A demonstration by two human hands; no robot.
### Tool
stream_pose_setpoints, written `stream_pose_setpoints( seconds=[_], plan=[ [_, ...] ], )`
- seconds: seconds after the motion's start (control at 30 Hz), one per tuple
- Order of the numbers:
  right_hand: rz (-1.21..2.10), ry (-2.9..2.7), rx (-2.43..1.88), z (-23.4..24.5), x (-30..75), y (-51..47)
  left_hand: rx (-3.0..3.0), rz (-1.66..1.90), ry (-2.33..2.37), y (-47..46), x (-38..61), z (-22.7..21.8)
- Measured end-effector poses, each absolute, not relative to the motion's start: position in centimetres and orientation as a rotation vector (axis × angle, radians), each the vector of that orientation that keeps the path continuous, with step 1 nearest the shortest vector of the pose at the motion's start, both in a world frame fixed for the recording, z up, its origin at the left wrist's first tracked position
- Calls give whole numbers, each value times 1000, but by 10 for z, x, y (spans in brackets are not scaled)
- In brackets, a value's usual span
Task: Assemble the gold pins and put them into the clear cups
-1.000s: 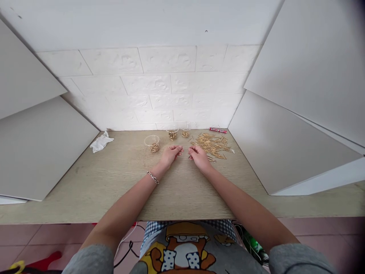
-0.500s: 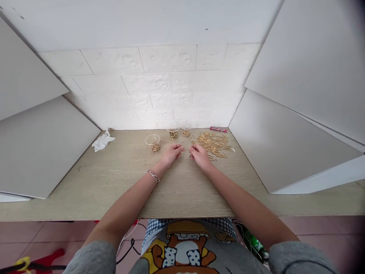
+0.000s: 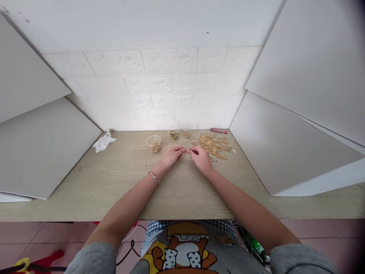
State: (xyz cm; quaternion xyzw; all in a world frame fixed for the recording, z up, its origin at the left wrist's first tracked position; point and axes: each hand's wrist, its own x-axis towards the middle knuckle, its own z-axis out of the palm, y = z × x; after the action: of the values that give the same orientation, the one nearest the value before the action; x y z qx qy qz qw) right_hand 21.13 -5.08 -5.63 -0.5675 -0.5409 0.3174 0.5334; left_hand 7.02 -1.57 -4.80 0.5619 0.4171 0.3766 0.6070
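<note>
My left hand (image 3: 173, 155) and my right hand (image 3: 200, 156) meet fingertip to fingertip above the table, both closed in a pinch. Whatever lies between the fingertips is too small to name. Just beyond my right hand spreads a loose pile of thin gold sticks (image 3: 212, 144). Nearest to my left hand, on its far left side, stands a clear cup (image 3: 153, 140) with small gold pieces (image 3: 156, 147) at its bottom. Two more clear cups hold gold pieces behind my hands, one on the left (image 3: 173, 135) and one on the right (image 3: 186, 134).
A crumpled white tissue (image 3: 104, 142) lies at the table's back left. Near the wall at the back right is a red tube-like item (image 3: 219, 130). White panels (image 3: 71, 148) flank the wooden table (image 3: 108, 179) on both sides, and a white brick-patterned wall (image 3: 159, 83) closes the back.
My hands were a little apart, and now their fingertips have come together, the right one moving left. The view has shifted slightly. The cups and gold pile stay in place.
</note>
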Motion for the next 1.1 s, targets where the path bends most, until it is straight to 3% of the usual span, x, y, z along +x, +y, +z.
stream_pose_setpoints(
  seconds=[1.1],
  plan=[
    [343, -1581, -1314, -55, 214, -55, 1674, 906, 1110, -23, 74, -39]
  ],
)
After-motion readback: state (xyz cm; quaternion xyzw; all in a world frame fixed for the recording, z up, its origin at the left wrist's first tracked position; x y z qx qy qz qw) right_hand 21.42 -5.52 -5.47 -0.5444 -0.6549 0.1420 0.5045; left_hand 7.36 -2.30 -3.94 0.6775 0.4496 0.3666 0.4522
